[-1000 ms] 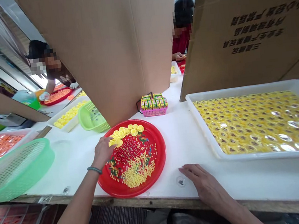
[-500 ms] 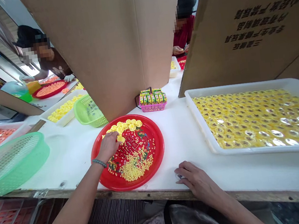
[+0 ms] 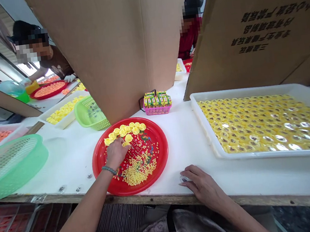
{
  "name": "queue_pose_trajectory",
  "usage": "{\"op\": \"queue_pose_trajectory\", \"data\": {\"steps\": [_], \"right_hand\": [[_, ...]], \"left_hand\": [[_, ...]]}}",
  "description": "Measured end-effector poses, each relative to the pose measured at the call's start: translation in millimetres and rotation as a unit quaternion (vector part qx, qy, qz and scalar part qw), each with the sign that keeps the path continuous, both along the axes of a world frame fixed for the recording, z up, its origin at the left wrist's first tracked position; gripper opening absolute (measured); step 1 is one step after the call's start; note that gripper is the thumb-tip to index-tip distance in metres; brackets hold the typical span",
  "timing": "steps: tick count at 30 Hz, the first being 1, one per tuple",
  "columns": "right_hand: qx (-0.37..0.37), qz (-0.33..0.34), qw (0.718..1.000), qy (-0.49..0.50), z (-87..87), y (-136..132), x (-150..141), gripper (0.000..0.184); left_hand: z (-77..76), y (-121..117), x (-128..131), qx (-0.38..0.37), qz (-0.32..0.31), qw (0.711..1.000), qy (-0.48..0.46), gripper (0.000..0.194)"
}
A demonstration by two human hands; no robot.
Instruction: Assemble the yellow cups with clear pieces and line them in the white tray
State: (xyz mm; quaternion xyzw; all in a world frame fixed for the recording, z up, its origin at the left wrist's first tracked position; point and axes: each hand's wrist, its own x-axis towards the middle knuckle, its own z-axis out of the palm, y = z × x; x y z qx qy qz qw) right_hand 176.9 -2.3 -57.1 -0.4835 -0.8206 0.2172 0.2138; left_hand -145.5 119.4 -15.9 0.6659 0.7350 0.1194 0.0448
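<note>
A round red tray [image 3: 159, 153] lies on the white table in front of me, with a row of yellow caps [image 3: 124, 130] along its far rim and a heap of small yellow pellets [image 3: 136, 169] near its front. My left hand [image 3: 116, 153] rests on the tray, fingers curled over a yellow cap [image 3: 125, 144] just below the row. My right hand [image 3: 201, 184] lies on the table edge to the right of the tray, its fingertips pressed on a small clear disc [image 3: 183, 179].
A large white tray [image 3: 208, 132] full of yellow filled cups sits at the right. Tall cardboard sheets [image 3: 117, 41] stand behind. A pink basket of small packs [image 3: 157, 103], green baskets [image 3: 11, 163] and other people with red trays are at the back and left.
My left hand slid down from the far rim toward the tray's middle, leaving more caps in the row. My right hand curled its fingers onto the clear disc.
</note>
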Motion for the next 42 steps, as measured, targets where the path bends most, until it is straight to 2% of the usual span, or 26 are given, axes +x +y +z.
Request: {"op": "queue_pose_trajectory", "data": {"steps": [4, 7, 9, 13, 16, 20, 26, 30, 32, 35, 39, 42], "right_hand": [[0.064, -0.041, 0.995, 0.065, 4.4, 3, -6, 0.021], [0.092, -0.049, 0.986, 0.130, 19.2, 18, -26, 0.028], [0.108, -0.004, 0.988, 0.115, 31.0, 33, -44, 0.038], [0.146, 0.111, 0.983, -0.008, 44.0, 58, -78, 0.058], [0.154, 0.140, 0.976, -0.058, 41.0, 61, -88, 0.060], [0.152, 0.115, 0.980, -0.050, 34.7, 57, -86, 0.054], [0.125, 0.131, 0.979, -0.092, 36.4, 54, -91, 0.066], [0.126, 0.119, 0.982, -0.073, 36.6, 50, -91, 0.057], [0.129, 0.112, 0.983, -0.069, 38.4, 48, -91, 0.060], [0.135, 0.124, 0.980, -0.078, 40.8, 46, -91, 0.065], [0.148, 0.105, 0.981, -0.063, 37.5, 39, -88, 0.050], [0.149, 0.077, 0.985, -0.030, 36.7, 35, -86, 0.048]], "left_hand": [[3.3, -24, 14, 0.018, -0.077, 0.996, -0.029, 0.017], [3.1, -42, 30, 0.035, -0.150, 0.984, -0.090, 0.019], [2.4, -50, 40, 0.048, -0.184, 0.973, -0.133, 0.021], [1.6, -57, 50, 0.078, -0.219, 0.954, -0.191, 0.020], [0.3, -59, 50, 0.101, -0.214, 0.947, -0.216, 0.023], [-3.5, -60, 47, 0.094, -0.203, 0.951, -0.213, 0.023], [-7.0, -61, 49, 0.125, -0.193, 0.953, -0.199, 0.023], [-8.2, -65, 48, 0.126, -0.181, 0.957, -0.191, 0.027], [-8.6, -67, 49, 0.123, -0.175, 0.956, -0.199, 0.029], [-7.5, -68, 52, 0.127, -0.165, 0.952, -0.222, 0.023], [-4.2, -70, 52, 0.130, -0.134, 0.943, -0.275, 0.014], [-3.2, -72, 52, 0.063, -0.102, 0.917, -0.379, 0.021]]}}
